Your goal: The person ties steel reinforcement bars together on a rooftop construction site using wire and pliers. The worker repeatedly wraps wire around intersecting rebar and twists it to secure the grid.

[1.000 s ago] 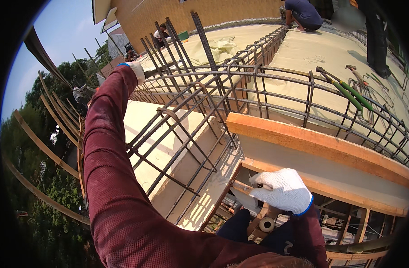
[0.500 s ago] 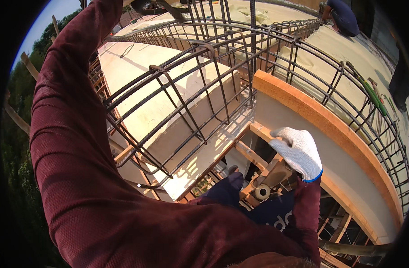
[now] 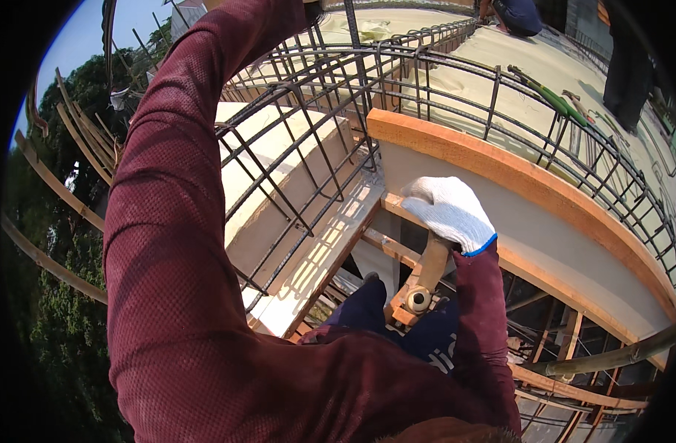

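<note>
My right hand (image 3: 452, 210), in a white knit glove with a blue cuff, is closed with its fingers curled. It lies over a timber batten (image 3: 526, 267) along the foot of a pale formwork panel (image 3: 515, 210), and what its fingers hold, if anything, is hidden. Below the glove is a round tan pole (image 3: 431, 267) with a hollow end. My left arm (image 3: 164, 184), in a maroon sleeve, reaches up past a rebar cage (image 3: 294, 136); its hand lies beyond the top edge.
An orange-brown timber (image 3: 493, 151) caps the panel. A second rebar cage (image 3: 493, 96) curves behind it. Gaps open between the framing timbers below me. Green-handled tools (image 3: 567, 109) lie on the pale deck at right. Another person (image 3: 519, 16) crouches at the back. Bamboo poles (image 3: 57, 196) stand at left.
The whole view has shifted, so the panel and cage sit further left. My right hand has moved slightly forward along the panel. My left hand has gone up out of view.
</note>
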Tool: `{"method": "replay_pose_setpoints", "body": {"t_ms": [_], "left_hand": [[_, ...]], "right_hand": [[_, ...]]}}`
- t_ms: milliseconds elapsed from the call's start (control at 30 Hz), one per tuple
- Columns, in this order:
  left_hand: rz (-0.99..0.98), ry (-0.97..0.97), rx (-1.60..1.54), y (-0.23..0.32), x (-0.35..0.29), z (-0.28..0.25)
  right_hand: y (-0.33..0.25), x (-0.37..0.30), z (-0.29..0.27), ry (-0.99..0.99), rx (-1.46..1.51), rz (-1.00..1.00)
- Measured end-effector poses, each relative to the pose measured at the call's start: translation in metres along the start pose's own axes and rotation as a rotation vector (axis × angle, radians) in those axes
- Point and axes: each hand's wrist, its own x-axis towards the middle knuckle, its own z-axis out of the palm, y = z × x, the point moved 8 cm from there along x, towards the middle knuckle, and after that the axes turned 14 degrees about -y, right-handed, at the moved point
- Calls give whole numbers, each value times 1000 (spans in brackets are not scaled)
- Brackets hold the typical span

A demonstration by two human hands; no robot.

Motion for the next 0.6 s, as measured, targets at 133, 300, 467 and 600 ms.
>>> {"method": "replay_pose_setpoints", "body": {"t_ms": [133,300,467,600], "left_hand": [[-3,88,-120,-20,-8,-6],[128,217,-274,-78,-56,-26],[147,374,-597,-91,-83,-22],[205,492,-357,-74,-113,11]], "right_hand": [[-1,3,-2,-87,-3,67],[-17,40,-39,-41,137,111],[-47,156,-116,319,166,-166],[-57,235,-97,109,719,-235]]}}
